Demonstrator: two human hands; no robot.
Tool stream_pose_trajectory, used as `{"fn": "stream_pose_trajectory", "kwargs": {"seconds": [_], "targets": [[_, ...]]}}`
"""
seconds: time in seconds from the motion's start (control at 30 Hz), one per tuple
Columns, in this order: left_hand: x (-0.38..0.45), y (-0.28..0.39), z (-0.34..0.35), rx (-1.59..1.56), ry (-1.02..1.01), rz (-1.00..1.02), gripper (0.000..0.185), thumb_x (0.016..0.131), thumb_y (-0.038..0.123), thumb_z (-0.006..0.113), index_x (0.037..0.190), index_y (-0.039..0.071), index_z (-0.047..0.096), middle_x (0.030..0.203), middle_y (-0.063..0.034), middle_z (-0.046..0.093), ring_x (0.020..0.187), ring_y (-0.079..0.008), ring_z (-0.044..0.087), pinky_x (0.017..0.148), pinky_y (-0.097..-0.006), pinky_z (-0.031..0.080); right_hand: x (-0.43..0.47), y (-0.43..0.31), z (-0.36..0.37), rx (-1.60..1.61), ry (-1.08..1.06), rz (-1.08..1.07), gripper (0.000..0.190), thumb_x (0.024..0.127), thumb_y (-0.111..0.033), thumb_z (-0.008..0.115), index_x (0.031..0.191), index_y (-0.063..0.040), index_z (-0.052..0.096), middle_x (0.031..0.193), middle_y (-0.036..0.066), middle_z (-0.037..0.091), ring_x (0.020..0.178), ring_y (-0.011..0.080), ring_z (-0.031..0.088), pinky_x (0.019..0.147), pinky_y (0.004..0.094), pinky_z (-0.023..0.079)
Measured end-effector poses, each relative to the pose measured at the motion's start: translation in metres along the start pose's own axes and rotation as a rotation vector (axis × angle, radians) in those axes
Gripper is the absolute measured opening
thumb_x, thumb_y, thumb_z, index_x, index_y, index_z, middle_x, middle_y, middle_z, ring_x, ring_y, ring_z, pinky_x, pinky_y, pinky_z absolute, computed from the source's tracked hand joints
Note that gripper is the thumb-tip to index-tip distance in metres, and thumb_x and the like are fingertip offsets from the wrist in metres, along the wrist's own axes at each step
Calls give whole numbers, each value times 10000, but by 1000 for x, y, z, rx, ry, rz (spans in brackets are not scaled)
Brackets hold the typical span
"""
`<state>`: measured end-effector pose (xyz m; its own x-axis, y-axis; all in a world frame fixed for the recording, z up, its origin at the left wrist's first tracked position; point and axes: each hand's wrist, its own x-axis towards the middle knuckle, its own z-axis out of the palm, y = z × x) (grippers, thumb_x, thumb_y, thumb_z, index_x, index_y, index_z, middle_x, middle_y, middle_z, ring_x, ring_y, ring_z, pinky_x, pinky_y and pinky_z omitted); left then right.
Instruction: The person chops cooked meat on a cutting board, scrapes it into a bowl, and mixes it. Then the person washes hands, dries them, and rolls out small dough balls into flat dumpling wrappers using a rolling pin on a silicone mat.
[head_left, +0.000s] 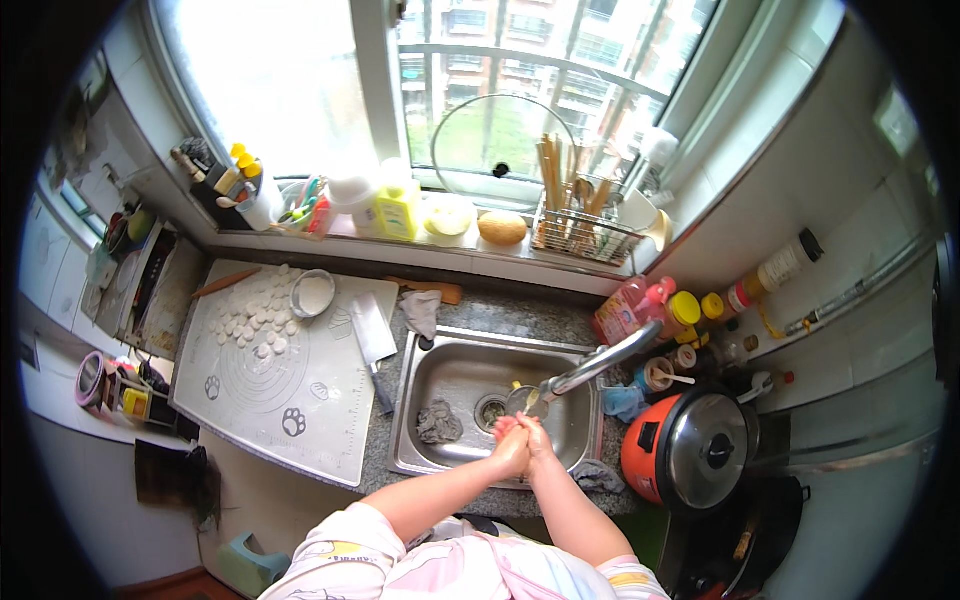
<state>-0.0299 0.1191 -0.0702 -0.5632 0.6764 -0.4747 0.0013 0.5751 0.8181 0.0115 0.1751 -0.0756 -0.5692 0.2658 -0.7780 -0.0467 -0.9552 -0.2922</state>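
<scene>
My left hand and my right hand are pressed together over the stainless steel sink, just below the spout of the chrome faucet. Their fingers overlap, and no object shows between them. Beyond the fingertips lies a small round item with a yellow part, partly hidden by the spout. The sink drain is just left of that item. A crumpled grey cloth rests in the basin's left side. Whether water is flowing is too unclear to tell.
Left of the sink, a floured pastry mat bears small dough pieces, a flour bowl, a rolling pin and a cleaver. An orange rice cooker and several bottles stand right. A utensil rack occupies the windowsill.
</scene>
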Motion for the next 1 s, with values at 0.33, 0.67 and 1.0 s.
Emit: {"fn": "stream_pose_trajectory", "kwargs": {"seconds": [0.33, 0.67, 1.0], "targets": [[-47, 21, -40, -183, -138, 345, 425, 881, -61, 456, 1304, -98, 458, 1292, -274, 536, 1250, -379, 538, 1067, -427, 433, -30, -18, 30, 130, -266, -37, 110, 978, -167, 581, 953, -67, 619, 668, -13, 483, 614, 144, 491, 680, 365, 500], [-52, 28, -92, 444, 31, 967, 668, 779, 244, 701, 1309, -75, 448, 1245, -247, 534, 1258, -396, 502, 1177, -491, 301, -88, 2, 92, -238, 1, -84, 605, 1037, -525, 440, 1167, 58, 531, 1201, 309, 639, 1186, 387, 634, 1056, 522, 488], [-31, 38, -99, 591, -122, 1094, 401, 711, 203, 708, 1019, -36, 610, 945, -200, 668, 829, -356, 685, 754, -441, 564, -84, -7, 70, -217, -65, -195, 605, 1056, -514, 432, 1293, 30, 549, 1216, 228, 659, 1109, 334, 653, 1044, 456, 487]]}}
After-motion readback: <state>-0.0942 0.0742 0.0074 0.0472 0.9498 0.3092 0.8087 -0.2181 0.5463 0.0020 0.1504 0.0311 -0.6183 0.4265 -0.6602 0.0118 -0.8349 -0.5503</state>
